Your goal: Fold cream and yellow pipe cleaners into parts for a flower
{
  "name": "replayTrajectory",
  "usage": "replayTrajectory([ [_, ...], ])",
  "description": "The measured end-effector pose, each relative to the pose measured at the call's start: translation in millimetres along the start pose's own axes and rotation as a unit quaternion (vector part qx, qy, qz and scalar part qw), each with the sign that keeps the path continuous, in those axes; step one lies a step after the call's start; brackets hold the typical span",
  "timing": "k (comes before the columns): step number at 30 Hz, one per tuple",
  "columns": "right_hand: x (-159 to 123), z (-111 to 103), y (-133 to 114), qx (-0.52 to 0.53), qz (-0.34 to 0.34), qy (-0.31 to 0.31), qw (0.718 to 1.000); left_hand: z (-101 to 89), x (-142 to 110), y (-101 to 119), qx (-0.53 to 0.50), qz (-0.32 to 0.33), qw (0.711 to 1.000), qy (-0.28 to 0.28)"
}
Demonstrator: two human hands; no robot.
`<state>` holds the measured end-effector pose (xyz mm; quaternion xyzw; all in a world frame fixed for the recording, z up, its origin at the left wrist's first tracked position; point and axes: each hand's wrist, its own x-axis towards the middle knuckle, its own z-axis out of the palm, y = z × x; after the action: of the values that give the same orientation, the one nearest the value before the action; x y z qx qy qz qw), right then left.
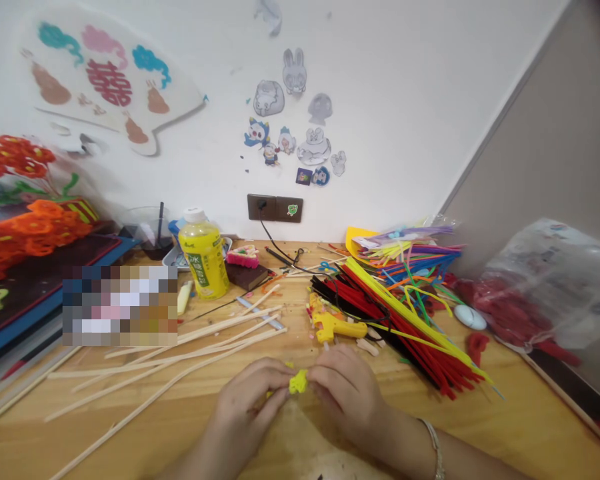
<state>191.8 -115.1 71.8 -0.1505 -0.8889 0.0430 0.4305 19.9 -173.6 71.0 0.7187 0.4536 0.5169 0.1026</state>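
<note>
Pinching a yellow pipe-cleaner piece [298, 382] between closed fingers [280, 381] of left hand [245, 400] and right hand [345, 393], yellow glue gun [337, 327] lying at one o'clock.

Fig.: long thin wooden sticks [205, 352] lie L of centre on flat wooden desk [520, 407]; moulded plastic hot-glue gun [333, 327] just L of fuzzy wire pipe cleaners [405, 327]; cylindrical plastic bottle [203, 260] behind sticks; rectangular wall socket plate [275, 208] behind desk.

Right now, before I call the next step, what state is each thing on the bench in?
left hand: pinching the yellow bunch
right hand: pinching the same bunch
yellow pipe-cleaner bunch: crumpled, held between both hands
glue gun: lying on the table, not held
drink bottle: upright, capped
pipe-cleaner heap: loose, piled
wooden sticks: loose, scattered
</note>
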Motion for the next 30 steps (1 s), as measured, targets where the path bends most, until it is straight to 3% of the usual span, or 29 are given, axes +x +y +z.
replayTrajectory([
  [17, -1.5, 2.1, -0.5, 0.005, 0.002, -0.026, 1.0, 2.3, -3.4, -0.8, 0.023, -0.013, 1.0, -0.013],
  [24, 0.9, 0.6, 1.8, 0.052, 0.085, -0.07, 0.993, 4.0, -3.2, -6.0, 0.073, -0.031, 0.995, -0.068],
  [30, 0.8, 3.5, -2.7, 0.11, 0.16, -0.057, 0.979, 7.3, -7.5, -8.2, 0.088, -0.045, 0.992, -0.083],
])
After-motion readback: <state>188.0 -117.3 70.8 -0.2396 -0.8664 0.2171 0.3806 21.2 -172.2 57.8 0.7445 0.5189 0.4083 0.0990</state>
